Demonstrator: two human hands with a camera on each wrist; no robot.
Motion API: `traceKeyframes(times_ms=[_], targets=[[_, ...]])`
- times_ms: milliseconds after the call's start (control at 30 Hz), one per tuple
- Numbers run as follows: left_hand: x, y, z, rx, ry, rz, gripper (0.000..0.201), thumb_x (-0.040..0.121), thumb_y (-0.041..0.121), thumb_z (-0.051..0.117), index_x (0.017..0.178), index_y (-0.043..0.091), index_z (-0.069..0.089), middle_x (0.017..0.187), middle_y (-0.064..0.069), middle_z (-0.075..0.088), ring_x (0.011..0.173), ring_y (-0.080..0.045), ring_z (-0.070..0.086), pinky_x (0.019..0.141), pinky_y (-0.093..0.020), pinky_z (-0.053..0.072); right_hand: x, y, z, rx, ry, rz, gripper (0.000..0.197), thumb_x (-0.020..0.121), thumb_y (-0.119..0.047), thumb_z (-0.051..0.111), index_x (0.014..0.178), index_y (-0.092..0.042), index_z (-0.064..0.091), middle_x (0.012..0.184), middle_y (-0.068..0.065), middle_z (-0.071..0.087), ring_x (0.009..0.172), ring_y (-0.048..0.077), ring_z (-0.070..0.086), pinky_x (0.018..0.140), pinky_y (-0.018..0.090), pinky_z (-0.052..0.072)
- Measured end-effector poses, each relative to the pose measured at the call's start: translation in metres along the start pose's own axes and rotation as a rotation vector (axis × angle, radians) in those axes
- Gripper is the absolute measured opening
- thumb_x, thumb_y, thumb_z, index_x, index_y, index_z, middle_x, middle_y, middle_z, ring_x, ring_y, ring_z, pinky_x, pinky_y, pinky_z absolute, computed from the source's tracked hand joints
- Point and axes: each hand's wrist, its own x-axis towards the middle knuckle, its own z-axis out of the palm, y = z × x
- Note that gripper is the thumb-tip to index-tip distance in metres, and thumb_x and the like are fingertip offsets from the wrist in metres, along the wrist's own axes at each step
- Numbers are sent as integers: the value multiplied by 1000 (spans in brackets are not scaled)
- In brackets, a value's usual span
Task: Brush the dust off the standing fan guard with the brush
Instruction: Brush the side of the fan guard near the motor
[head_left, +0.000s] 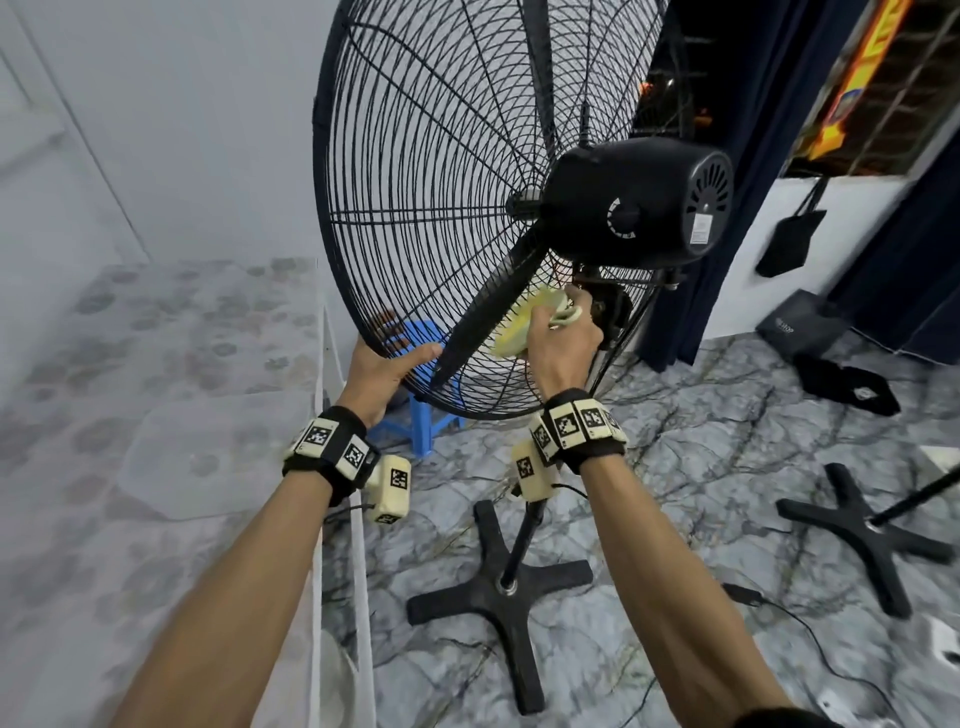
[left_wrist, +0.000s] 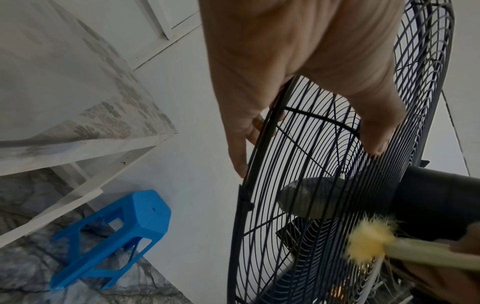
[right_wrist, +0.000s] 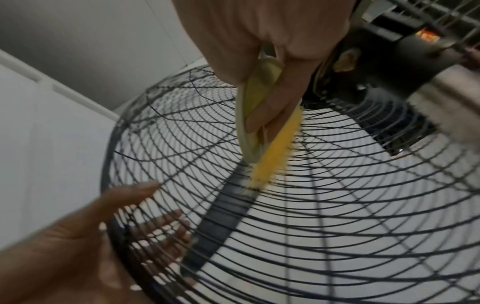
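The black wire fan guard (head_left: 318, 197) stands tilted on its pole, seen from the motor side. My left hand (head_left: 379, 371) grips its lower left rim, fingers on the front and thumb on the rear mesh (left_wrist: 232, 246). My right hand (head_left: 563, 343) holds a brush (head_left: 519, 330) with a pale handle and yellow bristles. The bristles press on the rear guard just below the black motor housing (head_left: 639, 202). The right wrist view shows the brush (right_wrist: 275, 144) lying against the wires over a dark blade, with my left hand (right_wrist: 78, 246) at the rim. The left wrist view shows the bristles (left_wrist: 369, 240) blurred.
A blue plastic stool (head_left: 421, 415) stands behind the fan's lower rim. The fan's cross-shaped base (head_left: 498, 587) is on the marble floor, a second cross base (head_left: 872, 535) to the right. A netted bed (head_left: 156, 364) borders the left. Black bags (head_left: 847, 384) and a cable (head_left: 779, 608) lie right.
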Motion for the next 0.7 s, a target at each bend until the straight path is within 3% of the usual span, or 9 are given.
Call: traceKeyframes(times_ms=[67, 133, 233, 300, 367, 433, 567, 633, 700], targets=[[1, 0, 3, 25, -22, 5, 51, 67, 29, 94, 102, 14, 61, 89, 11, 73, 93, -15, 71, 95, -44, 57, 1, 2, -6, -33, 3, -4, 35, 99, -30, 58, 127, -9, 58, 82, 0, 69, 67, 11, 67, 65, 36, 60], [1, -1, 7, 29, -40, 23, 42, 69, 25, 91, 99, 16, 63, 88, 12, 74, 91, -12, 72, 93, -39, 57, 4, -3, -10, 19, -12, -3, 33, 97, -24, 59, 126, -8, 58, 78, -3, 67, 63, 5, 67, 61, 32, 60], [3, -1, 7, 9, -17, 12, 69, 63, 37, 100, 113, 6, 63, 101, 4, 74, 106, -21, 73, 100, -46, 57, 2, -19, -4, 66, -21, -125, 31, 97, -10, 58, 128, -5, 57, 81, -1, 67, 60, -5, 64, 52, 13, 51], [1, 1, 6, -22, -15, 3, 87, 60, 43, 101, 123, 0, 60, 110, -5, 74, 112, -28, 71, 103, -52, 56, -1, -18, 5, 34, -43, -193, 25, 98, -6, 57, 122, -5, 59, 81, 1, 67, 58, -4, 63, 49, 10, 47], [3, 0, 4, -24, -9, -3, 88, 59, 45, 101, 123, 1, 60, 113, -8, 74, 114, -29, 71, 103, -56, 55, -1, -5, 6, 16, -54, -143, 17, 97, -6, 58, 114, -5, 62, 76, -5, 63, 58, 2, 63, 47, 10, 46], [4, 0, 2, 4, -6, -7, 75, 60, 43, 101, 113, 7, 63, 106, -3, 75, 110, -28, 72, 102, -56, 56, 2, 9, 1, -36, -55, -89, 9, 97, -10, 60, 105, -7, 65, 77, -11, 61, 65, 9, 67, 50, 9, 47], [3, -4, 4, 45, -14, 16, 35, 73, 22, 91, 95, 21, 63, 85, 15, 74, 91, -9, 72, 93, -41, 57, 2, 7, -9, -46, -90, -112, 2, 95, -10, 61, 93, -11, 63, 75, -12, 62, 65, 1, 64, 54, 10, 51], [2, -2, 5, 47, -8, 19, 44, 70, 30, 96, 96, 20, 62, 84, 16, 73, 88, -8, 71, 92, -39, 57, -4, -8, -8, 17, -63, -172, 7, 93, -9, 60, 86, -10, 60, 68, -9, 59, 58, -2, 59, 50, 11, 46], [3, -2, 3, 29, -2, 11, 61, 62, 41, 99, 103, 16, 62, 90, 13, 72, 95, -16, 71, 93, -43, 59, -12, -20, -1, 42, -98, -243, 10, 94, -5, 60, 84, -8, 57, 65, -8, 56, 53, -5, 55, 46, 9, 39]])
